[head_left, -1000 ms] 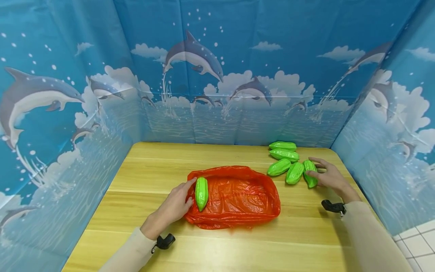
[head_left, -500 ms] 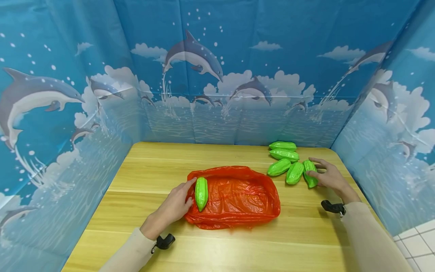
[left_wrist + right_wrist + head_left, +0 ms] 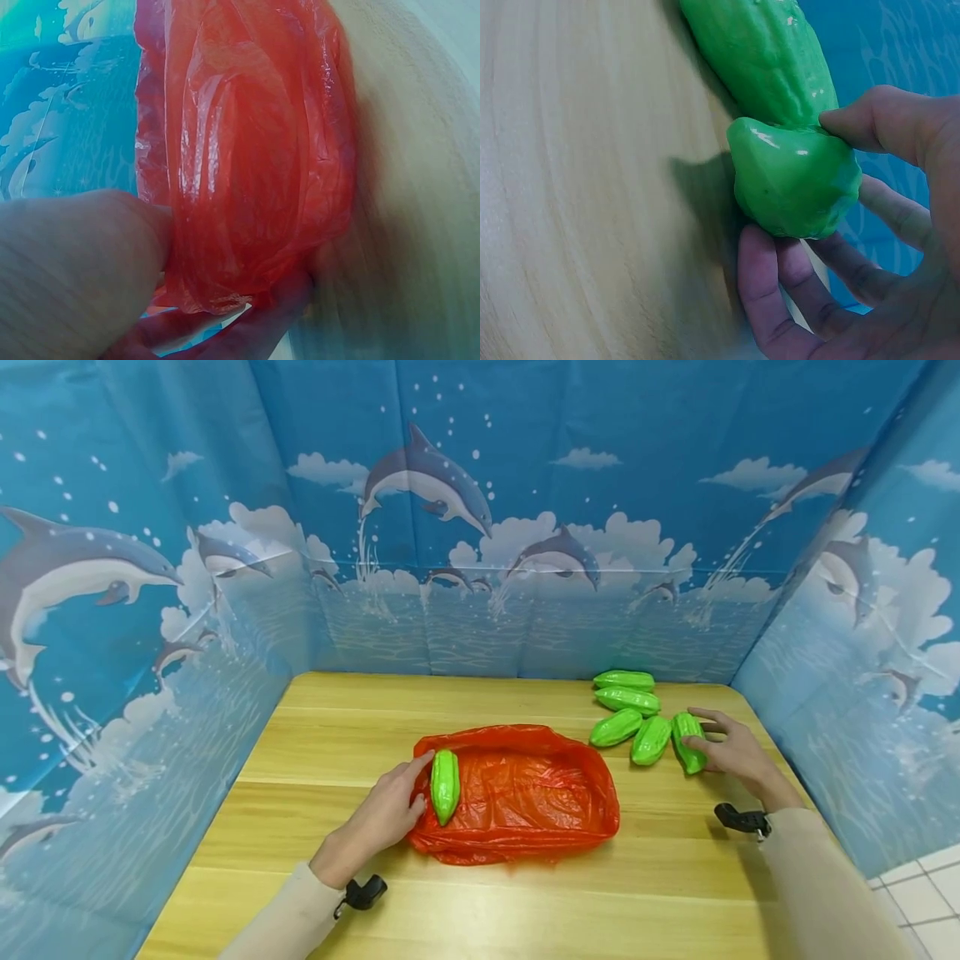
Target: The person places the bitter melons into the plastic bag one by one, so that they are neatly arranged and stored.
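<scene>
A red plastic bag (image 3: pixel 517 789), spread wide with its mouth upward, lies mid-table. One glossy green ribbed bitter melon (image 3: pixel 446 787) lies inside at its left end. My left hand (image 3: pixel 382 810) grips the bag's left edge, thumb and fingers on either side of the red film (image 3: pixel 247 150) in the left wrist view. Farther right, my right hand (image 3: pixel 735 756) holds another bitter melon (image 3: pixel 687 743) between thumb and fingers. The right wrist view shows the thumb on one side of this melon (image 3: pixel 795 180) and fingertips along the other.
Several more bitter melons (image 3: pixel 626 700) lie in a cluster at the back right, just left of my right hand. Blue dolphin-print sheeting (image 3: pixel 525 568) walls the wooden table (image 3: pixel 337 718) at the back and sides.
My right hand has shifted slightly right with its bitter melon, widening the gap to the neighbouring one. The left hand and bag have stayed in place.
</scene>
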`<state>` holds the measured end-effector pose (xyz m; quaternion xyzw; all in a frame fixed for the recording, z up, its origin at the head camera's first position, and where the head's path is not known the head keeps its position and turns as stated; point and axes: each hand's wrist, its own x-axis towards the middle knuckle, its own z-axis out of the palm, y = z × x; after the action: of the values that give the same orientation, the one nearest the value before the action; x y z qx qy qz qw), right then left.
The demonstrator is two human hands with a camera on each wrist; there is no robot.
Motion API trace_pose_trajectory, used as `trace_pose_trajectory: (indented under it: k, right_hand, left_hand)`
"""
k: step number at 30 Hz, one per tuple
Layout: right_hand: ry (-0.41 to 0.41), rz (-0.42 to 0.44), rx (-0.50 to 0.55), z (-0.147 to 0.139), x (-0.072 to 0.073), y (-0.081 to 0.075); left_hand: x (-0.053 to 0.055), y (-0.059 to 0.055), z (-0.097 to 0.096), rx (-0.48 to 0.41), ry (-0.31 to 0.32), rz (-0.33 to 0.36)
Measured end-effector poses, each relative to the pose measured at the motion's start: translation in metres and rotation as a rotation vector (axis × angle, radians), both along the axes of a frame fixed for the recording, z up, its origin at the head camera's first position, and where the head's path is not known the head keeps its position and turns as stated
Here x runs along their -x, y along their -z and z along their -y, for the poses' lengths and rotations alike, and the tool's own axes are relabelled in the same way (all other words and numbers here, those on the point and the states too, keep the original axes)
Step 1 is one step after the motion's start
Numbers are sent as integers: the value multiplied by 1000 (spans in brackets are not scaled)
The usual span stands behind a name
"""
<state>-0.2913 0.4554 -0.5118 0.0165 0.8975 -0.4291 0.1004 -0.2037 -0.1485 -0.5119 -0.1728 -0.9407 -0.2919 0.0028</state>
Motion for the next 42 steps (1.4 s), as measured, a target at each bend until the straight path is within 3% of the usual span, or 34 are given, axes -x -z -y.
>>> trace_pose_trajectory:
  k: [17, 42]
  right_hand:
    - [19, -67, 1, -2, -5, -7]
    - [25, -156, 4, 36, -28, -22]
  left_hand:
    - [5, 1, 1, -10, -1, 10]
    - [4, 5, 6, -45, 4, 12]
